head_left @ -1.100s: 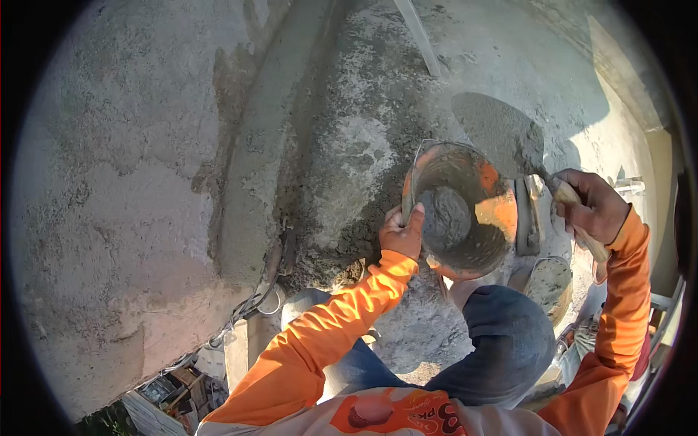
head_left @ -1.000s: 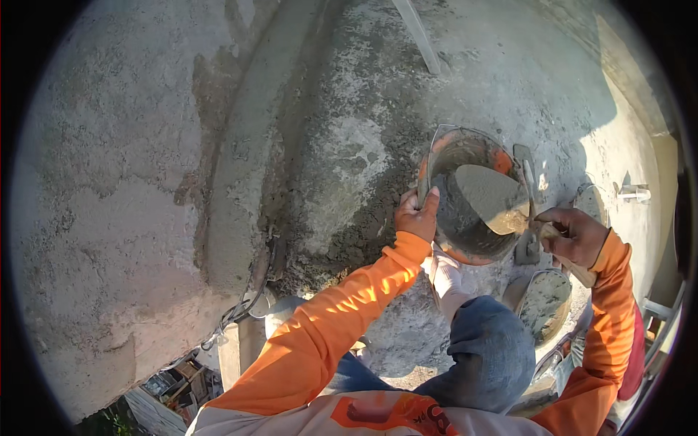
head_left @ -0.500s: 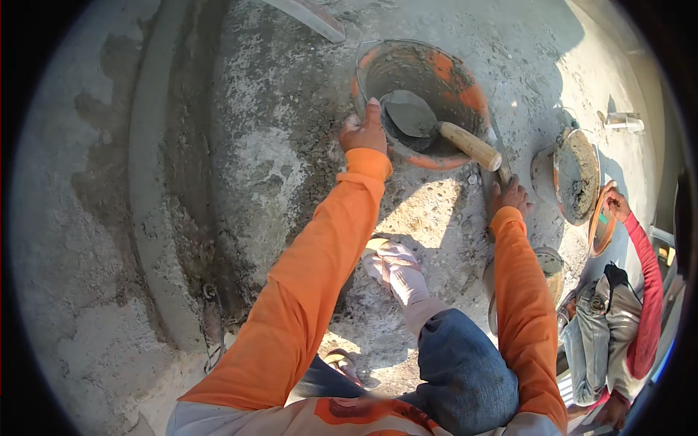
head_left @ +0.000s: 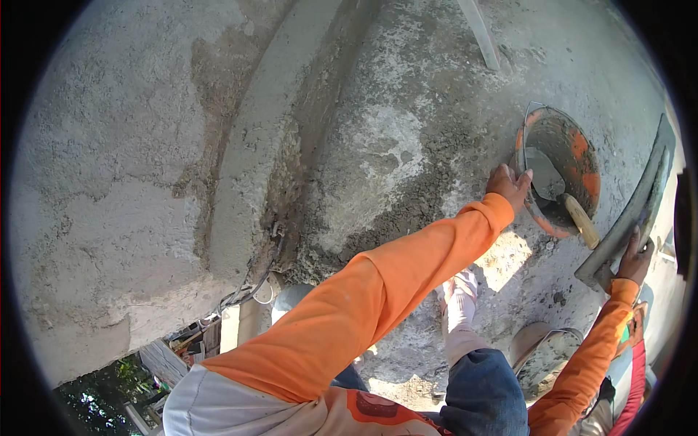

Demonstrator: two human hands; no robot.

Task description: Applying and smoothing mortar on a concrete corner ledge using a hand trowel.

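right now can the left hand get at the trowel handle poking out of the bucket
Probably yes: the left hand holds the bucket, with only its open mouth between hand and trowel handle, though the hand would likely need to let go first.

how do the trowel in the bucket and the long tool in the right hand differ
The trowel has a short, broad blade, while the long tool is a narrow strip.
The trowel rests in the orange bucket, its wooden handle sticking out over the rim; the long tool is outside, held by the right hand.
Both the trowel's blade and the long tool look grey.
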